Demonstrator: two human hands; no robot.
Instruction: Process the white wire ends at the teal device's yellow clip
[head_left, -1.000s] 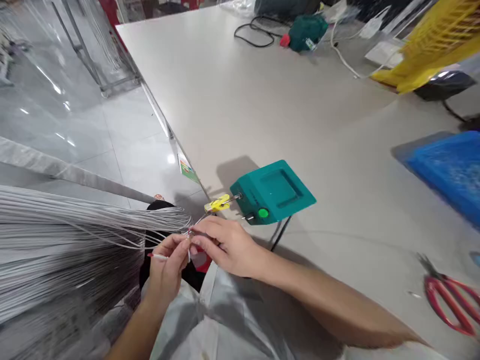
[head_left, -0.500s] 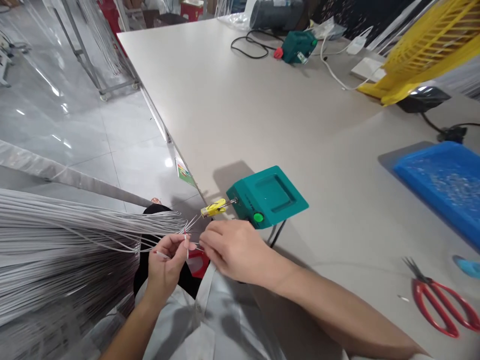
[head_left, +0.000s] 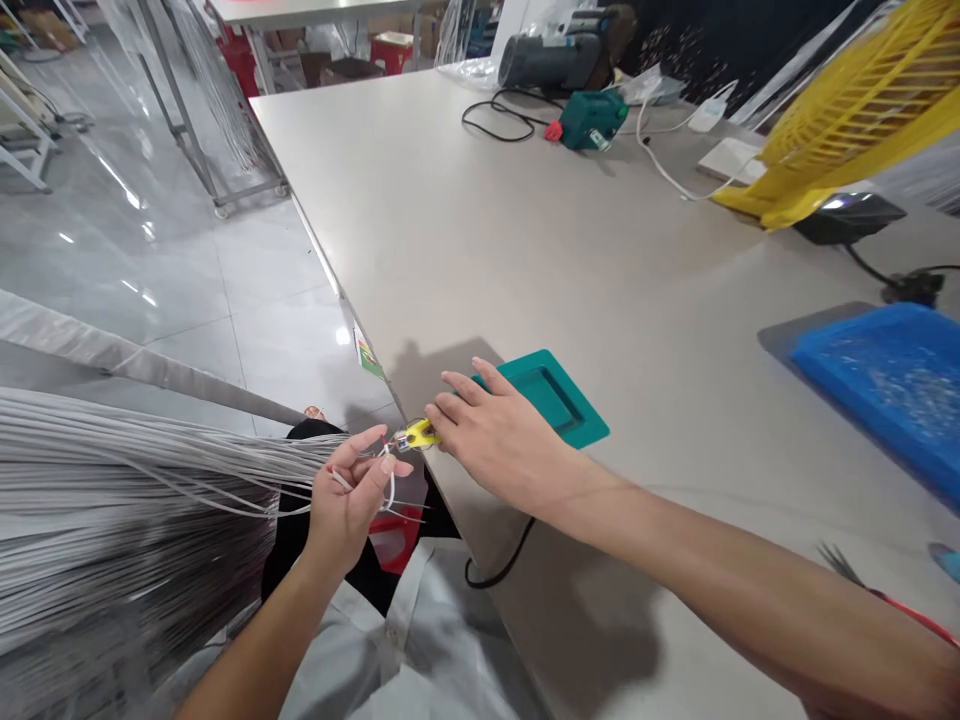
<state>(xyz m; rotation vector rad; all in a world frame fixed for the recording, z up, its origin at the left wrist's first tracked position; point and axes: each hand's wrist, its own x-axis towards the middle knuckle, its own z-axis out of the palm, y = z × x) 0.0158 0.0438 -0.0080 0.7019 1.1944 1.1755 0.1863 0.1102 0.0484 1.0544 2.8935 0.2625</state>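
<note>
A big bundle of thin white wires point(head_left: 112, 480) fans in from the left. My left hand point(head_left: 349, 500) pinches the ends of a few of these wires just off the table's near edge. My right hand point(head_left: 499, 435) lies over the front of a small teal box point(head_left: 555, 395) on the table, with its fingers stretched toward the yellow clip point(head_left: 416, 434) that sticks out of the box. Whether the thumb and finger grip the clip is hidden. A black cord point(head_left: 499, 565) drops from the box over the table edge.
A blue tray point(head_left: 892, 385) sits at the right and red scissors point(head_left: 881, 590) lie near my right forearm. At the far end are a yellow basket point(head_left: 847, 110), a second teal device point(head_left: 592, 115), black and white cables and a dark machine. Glossy floor lies left of the table.
My right hand left the wire ends and moved up onto the teal box by the yellow clip. My left hand kept the wires. The view tilted up.
</note>
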